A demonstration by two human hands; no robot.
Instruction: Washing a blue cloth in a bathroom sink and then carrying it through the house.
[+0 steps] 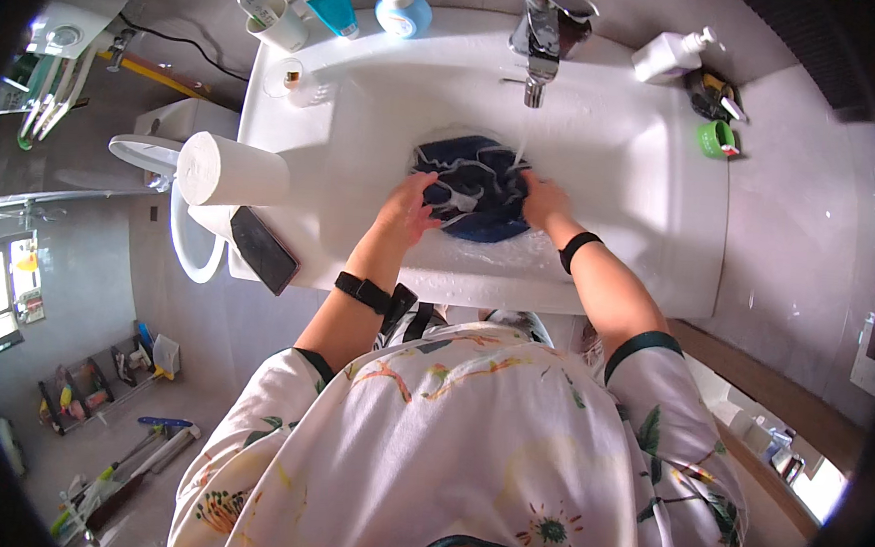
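A dark blue cloth item with white edging point(477, 178) lies bunched and wet in the white sink basin point(388, 97). My left hand point(409, 208) is at its left edge, fingers spread, with the fingertips at the cloth. At the right edge is my right hand point(545, 201), its fingers touching the cloth; whether they pinch it cannot be told. A thin stream of water falls onto the cloth near my right hand, below the chrome faucet point(542, 54).
Along the back rim stand a white cup point(278, 27), a teal tube point(333, 10), a blue foam pump bottle point(402, 12) and a white pump bottle point(669, 56). A green container point(716, 139) is at right. At left are a paper roll point(229, 170) and a smartphone point(264, 252).
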